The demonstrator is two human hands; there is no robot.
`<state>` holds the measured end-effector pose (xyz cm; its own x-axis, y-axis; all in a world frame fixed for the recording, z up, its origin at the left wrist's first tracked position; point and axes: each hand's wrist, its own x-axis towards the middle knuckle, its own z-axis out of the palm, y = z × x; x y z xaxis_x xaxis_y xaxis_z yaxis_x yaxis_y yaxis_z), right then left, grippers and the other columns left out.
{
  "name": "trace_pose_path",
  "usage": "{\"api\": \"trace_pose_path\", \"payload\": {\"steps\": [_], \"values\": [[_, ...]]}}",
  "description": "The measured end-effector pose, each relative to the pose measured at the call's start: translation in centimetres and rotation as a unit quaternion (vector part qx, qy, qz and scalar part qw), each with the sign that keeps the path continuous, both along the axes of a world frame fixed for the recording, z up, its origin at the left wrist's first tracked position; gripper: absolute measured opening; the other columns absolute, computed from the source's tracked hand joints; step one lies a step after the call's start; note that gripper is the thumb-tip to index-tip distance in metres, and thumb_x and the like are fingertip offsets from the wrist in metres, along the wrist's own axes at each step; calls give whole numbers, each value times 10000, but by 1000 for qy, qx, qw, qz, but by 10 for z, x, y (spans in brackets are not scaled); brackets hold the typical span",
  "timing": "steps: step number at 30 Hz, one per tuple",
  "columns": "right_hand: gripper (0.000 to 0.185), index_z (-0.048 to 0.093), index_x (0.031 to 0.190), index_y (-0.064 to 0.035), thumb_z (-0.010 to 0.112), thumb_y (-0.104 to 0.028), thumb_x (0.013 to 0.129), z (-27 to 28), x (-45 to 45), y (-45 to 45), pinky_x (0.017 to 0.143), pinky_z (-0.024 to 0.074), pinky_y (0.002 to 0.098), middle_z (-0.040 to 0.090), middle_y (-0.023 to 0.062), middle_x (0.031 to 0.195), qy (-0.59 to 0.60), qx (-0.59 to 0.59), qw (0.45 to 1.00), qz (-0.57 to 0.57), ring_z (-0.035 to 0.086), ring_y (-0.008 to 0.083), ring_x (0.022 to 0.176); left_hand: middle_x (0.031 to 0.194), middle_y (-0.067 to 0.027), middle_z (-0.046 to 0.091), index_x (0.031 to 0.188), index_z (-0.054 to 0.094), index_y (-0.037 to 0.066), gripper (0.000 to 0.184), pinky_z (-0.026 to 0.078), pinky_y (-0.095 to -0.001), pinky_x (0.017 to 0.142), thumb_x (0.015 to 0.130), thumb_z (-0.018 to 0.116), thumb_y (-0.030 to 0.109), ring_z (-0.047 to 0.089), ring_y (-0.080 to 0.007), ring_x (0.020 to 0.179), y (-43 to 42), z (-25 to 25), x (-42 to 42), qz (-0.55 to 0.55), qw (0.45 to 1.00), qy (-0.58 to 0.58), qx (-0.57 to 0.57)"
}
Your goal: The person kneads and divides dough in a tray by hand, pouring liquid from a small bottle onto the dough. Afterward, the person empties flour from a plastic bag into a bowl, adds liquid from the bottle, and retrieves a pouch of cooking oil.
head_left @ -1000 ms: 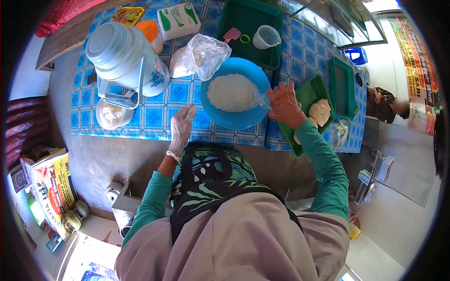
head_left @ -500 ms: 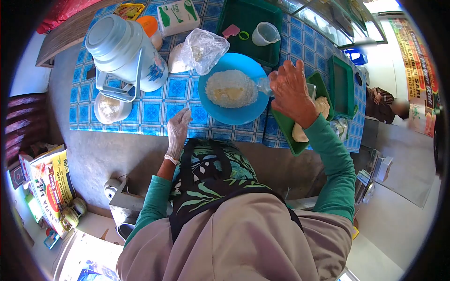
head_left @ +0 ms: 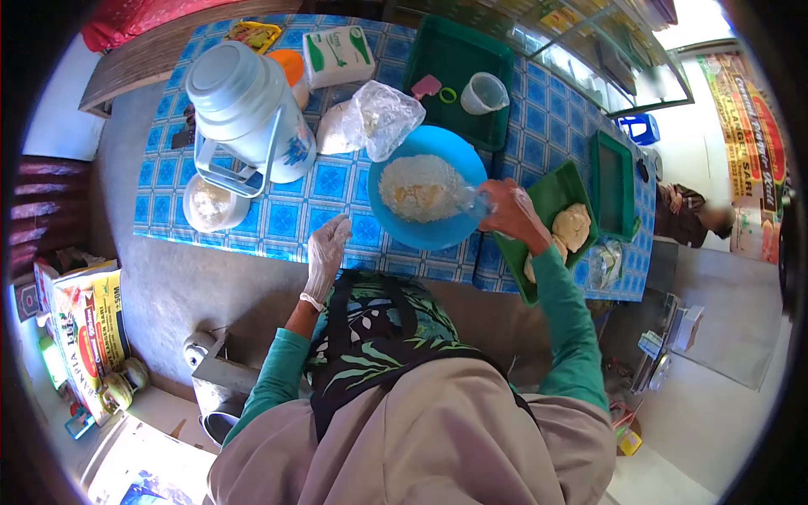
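Note:
A clear bottle [head_left: 475, 202] is in my right hand [head_left: 515, 214], fingers closed round it. It is tilted over the right side of a blue bowl [head_left: 389, 220], its neck pointing at the contents. White flour [head_left: 406, 173] fills much of the bowl, with a yellowish wet patch in the middle. My left hand [head_left: 326, 252], in a thin see-through glove, hovers by the table's front edge, fingers loosely extended and holding nothing. Right of the bowl, a green tray [head_left: 545, 187] bears pale dough lumps [head_left: 571, 227], partly behind my right arm.
A large thermos [head_left: 244, 109] and a tub of white powder [head_left: 210, 204] stand left. Behind the bowl are a plastic bag [head_left: 383, 118], a white packet [head_left: 338, 56] and a dark green tray [head_left: 438, 50] with a measuring cup [head_left: 484, 93]. A person [head_left: 686, 210] is at far right.
My right hand has come down and inward with the bottle, whose mouth has moved further over the flour. The wet patch looks larger. My left hand stays near the table edge; the view has shifted slightly.

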<state>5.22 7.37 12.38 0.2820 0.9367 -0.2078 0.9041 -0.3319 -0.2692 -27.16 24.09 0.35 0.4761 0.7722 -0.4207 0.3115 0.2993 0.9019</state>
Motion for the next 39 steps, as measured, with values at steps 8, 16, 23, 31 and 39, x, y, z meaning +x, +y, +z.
{"api": "trace_pose_path", "payload": {"steps": [8,16,23,31,39], "values": [[669,577,1176,-84,869,-211,588,6,36,75,857,518,385,674,103,1040,185,335,909,-163,659,278,965,965,-96,690,1216,611,-58,451,495,-281,734,936,623,296,638,-152,844,15,-2,-13,-18,1000,-10,0],[667,519,1170,-46,800,-123,570,-129,62,170,893,475,447,619,175,1069,91,426,864,-253,606,370,1024,956,-85,684,1202,629,-51,432,490,-293,701,947,610,297,644,-154,809,22,4,-24,-59,998,-32,12],[656,416,1354,-5,564,-38,715,-139,68,169,952,420,535,614,309,1095,146,304,858,-388,545,486,1091,955,-114,685,1165,643,-62,430,495,-297,681,944,599,305,645,-176,778,27,-9,-39,-65,998,6,-26],[186,628,918,-54,561,10,757,-70,-4,41,591,470,412,628,101,762,-12,510,816,-272,604,329,693,756,-68,673,967,691,-30,318,457,-235,527,926,625,278,605,-108,615,-20,-2,-56,-189,975,39,-110],[62,641,767,-55,656,-115,771,-102,-148,-280,621,488,374,630,128,698,139,403,724,-542,638,289,664,776,-98,695,971,686,-20,207,488,-257,562,811,642,104,647,-147,623,-177,-4,39,-436,897,-36,-55]]}}
